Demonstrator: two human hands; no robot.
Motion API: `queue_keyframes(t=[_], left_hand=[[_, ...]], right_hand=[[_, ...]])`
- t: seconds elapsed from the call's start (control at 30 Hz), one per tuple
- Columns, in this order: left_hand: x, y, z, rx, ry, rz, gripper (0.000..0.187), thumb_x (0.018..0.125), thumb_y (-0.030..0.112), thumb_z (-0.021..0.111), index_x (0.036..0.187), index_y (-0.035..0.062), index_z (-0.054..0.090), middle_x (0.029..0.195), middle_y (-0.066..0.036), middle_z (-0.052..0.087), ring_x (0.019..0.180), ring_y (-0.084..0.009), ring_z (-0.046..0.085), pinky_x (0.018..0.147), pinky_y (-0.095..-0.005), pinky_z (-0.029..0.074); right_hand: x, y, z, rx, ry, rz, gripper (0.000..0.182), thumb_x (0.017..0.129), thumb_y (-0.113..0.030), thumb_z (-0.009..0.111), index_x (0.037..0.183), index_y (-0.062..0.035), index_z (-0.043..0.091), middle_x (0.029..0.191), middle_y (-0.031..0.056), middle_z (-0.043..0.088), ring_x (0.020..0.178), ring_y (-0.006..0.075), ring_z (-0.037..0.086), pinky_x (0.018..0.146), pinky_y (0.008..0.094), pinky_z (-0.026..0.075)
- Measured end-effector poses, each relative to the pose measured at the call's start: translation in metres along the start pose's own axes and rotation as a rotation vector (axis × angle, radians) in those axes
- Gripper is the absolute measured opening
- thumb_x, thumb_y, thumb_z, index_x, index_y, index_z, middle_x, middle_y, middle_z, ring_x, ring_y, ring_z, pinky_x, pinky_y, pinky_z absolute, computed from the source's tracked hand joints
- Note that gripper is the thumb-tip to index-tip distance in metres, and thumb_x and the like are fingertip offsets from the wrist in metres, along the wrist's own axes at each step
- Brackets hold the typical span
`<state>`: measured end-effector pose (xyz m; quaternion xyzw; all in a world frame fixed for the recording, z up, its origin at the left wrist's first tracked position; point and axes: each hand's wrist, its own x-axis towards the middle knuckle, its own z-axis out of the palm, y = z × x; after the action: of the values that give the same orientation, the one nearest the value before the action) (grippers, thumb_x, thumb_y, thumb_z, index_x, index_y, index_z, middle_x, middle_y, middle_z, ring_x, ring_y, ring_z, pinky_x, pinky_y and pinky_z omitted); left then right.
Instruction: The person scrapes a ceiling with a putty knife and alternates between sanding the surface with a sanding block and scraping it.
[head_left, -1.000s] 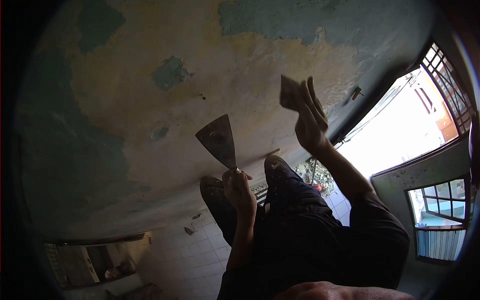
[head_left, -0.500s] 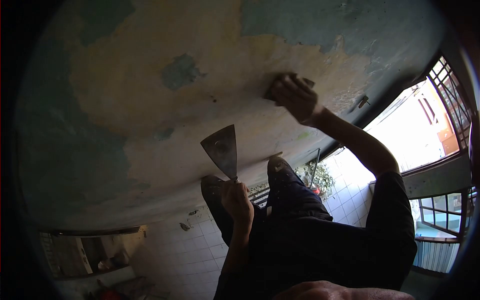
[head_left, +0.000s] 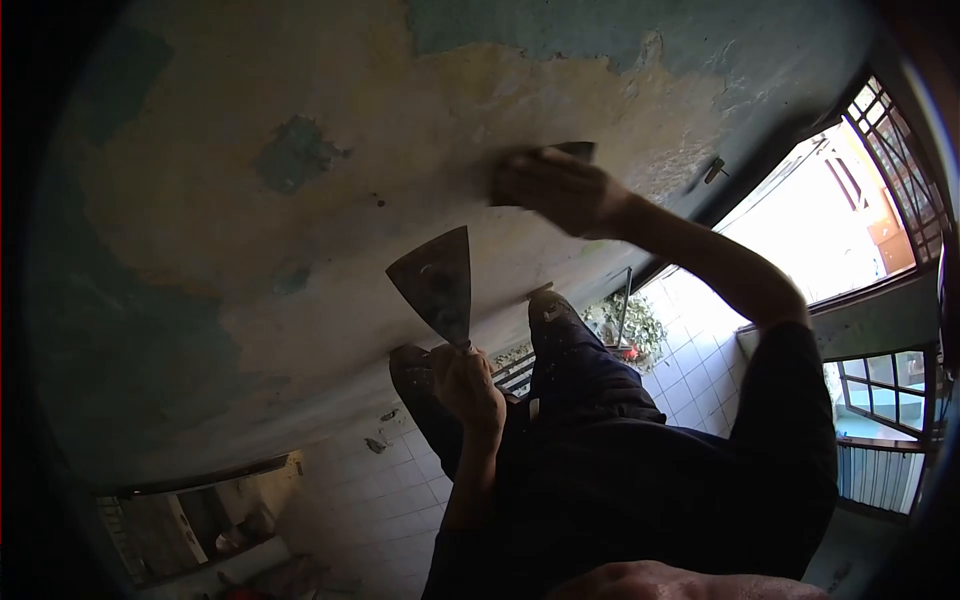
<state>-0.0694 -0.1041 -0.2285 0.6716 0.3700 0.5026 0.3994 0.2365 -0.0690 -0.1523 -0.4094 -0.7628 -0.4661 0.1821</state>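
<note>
My left hand (head_left: pixel 468 390) is closed around the handle of a wide-bladed paint scraper (head_left: pixel 437 285), its flared metal blade pointing up in front of the wall. My right hand (head_left: pixel 560 190) is smeared by motion and lies against the wall (head_left: pixel 420 130), its fingers over a dark, flat sheet that looks like sandpaper (head_left: pixel 577 151). Corners of that sheet stick out past the hand; the rest is hidden under it. Beneath the hand the wall is bare and yellowish, with a blue-green paint patch (head_left: pixel 297 153) to the left.
My knees (head_left: pixel 555 315) are close to the wall, with dark slats (head_left: pixel 515 375) between my legs. White floor tiles (head_left: pixel 400 470) lie below, with debris (head_left: pixel 640 330) at the right. A hook-like fitting (head_left: pixel 714 170) juts from the wall near a bright barred opening (head_left: pixel 800 220).
The view has shifted, so the wall marks sit further left. My right hand has moved left in view and turned flatter, still on the sheet. The scraper remains in my left hand.
</note>
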Motion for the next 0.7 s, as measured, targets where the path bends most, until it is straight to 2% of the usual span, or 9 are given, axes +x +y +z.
queue_keyframes(t=[0.07, 0.13, 0.23, 0.37, 0.47, 0.53, 0.7], left_hand=[[-0.003, -0.009, -0.01, 0.099, -0.036, 0.015, 0.039, 0.101, 0.014, 0.05, 0.064, 0.0005, 0.051, 0.07, -0.01, 0.051, 0.075, -0.0265, 0.05, 0.069, -0.0416, 0.04], [0.0, 0.001, -0.002, 0.093, -0.008, 0.014, 0.037, 0.1, 0.013, 0.051, 0.064, 0.0009, 0.051, 0.07, -0.01, 0.051, 0.074, -0.0267, 0.05, 0.069, -0.0418, 0.04], [0.009, 0.007, 0.01, 0.079, -0.04, 0.054, 0.035, 0.099, 0.011, 0.052, 0.065, 0.0015, 0.05, 0.07, -0.01, 0.05, 0.075, -0.0273, 0.05, 0.069, -0.042, 0.04], [0.002, 0.002, 0.0, 0.101, -0.045, 0.171, 0.032, 0.097, 0.009, 0.054, 0.065, 0.0015, 0.05, 0.071, -0.011, 0.051, 0.076, -0.0286, 0.05, 0.07, -0.0423, 0.041], [0.006, 0.004, 0.003, 0.089, -0.031, 0.156, 0.03, 0.095, 0.008, 0.055, 0.066, 0.0012, 0.051, 0.072, -0.012, 0.052, 0.076, -0.0289, 0.051, 0.07, -0.0426, 0.041], [0.006, 0.011, 0.01, 0.056, -0.049, 0.105, 0.029, 0.094, 0.007, 0.056, 0.066, 0.0011, 0.051, 0.073, -0.012, 0.052, 0.076, -0.029, 0.051, 0.069, -0.0429, 0.041], [0.006, 0.014, 0.002, 0.052, -0.068, 0.179, 0.029, 0.094, 0.007, 0.056, 0.065, 0.0012, 0.052, 0.069, -0.011, 0.05, 0.075, -0.0276, 0.05, 0.067, -0.0411, 0.04]], right_hand=[[-0.028, 0.02, -0.005, 0.017, -0.108, -0.021, 0.031, 0.092, -0.015, 0.069, 0.123, -0.0119, 0.073, 0.137, 0.006, 0.065, 0.139, 0.0194, 0.053, 0.123, 0.0404, 0.038], [-0.009, 0.013, 0.004, -0.035, 0.036, -0.041, 0.031, 0.092, -0.013, 0.069, 0.123, -0.0116, 0.073, 0.135, 0.0069, 0.067, 0.137, 0.0201, 0.055, 0.122, 0.0406, 0.04], [0.039, -0.016, -0.009, 0.064, 0.036, 0.068, 0.032, 0.09, -0.011, 0.067, 0.122, -0.008, 0.072, 0.134, 0.0077, 0.067, 0.137, 0.0209, 0.055, 0.124, 0.0416, 0.037], [-0.014, 0.01, -0.009, -0.035, -0.021, 0.011, 0.034, 0.09, -0.013, 0.068, 0.123, -0.0068, 0.072, 0.136, 0.0072, 0.066, 0.138, 0.0212, 0.054, 0.124, 0.0427, 0.035], [-0.01, 0.008, 0.004, -0.036, 0.053, 0.015, 0.034, 0.09, -0.013, 0.068, 0.124, -0.0067, 0.072, 0.139, 0.0085, 0.064, 0.14, 0.0216, 0.052, 0.125, 0.0426, 0.034], [0.029, -0.013, -0.004, 0.046, 0.059, 0.075, 0.035, 0.089, -0.011, 0.07, 0.124, -0.0039, 0.071, 0.141, 0.0123, 0.063, 0.141, 0.025, 0.051, 0.124, 0.0441, 0.035], [-0.009, 0.008, -0.012, 0.038, -0.008, 0.084, 0.035, 0.089, -0.01, 0.07, 0.123, -0.0034, 0.072, 0.138, 0.0114, 0.065, 0.138, 0.0257, 0.055, 0.122, 0.0441, 0.038]])
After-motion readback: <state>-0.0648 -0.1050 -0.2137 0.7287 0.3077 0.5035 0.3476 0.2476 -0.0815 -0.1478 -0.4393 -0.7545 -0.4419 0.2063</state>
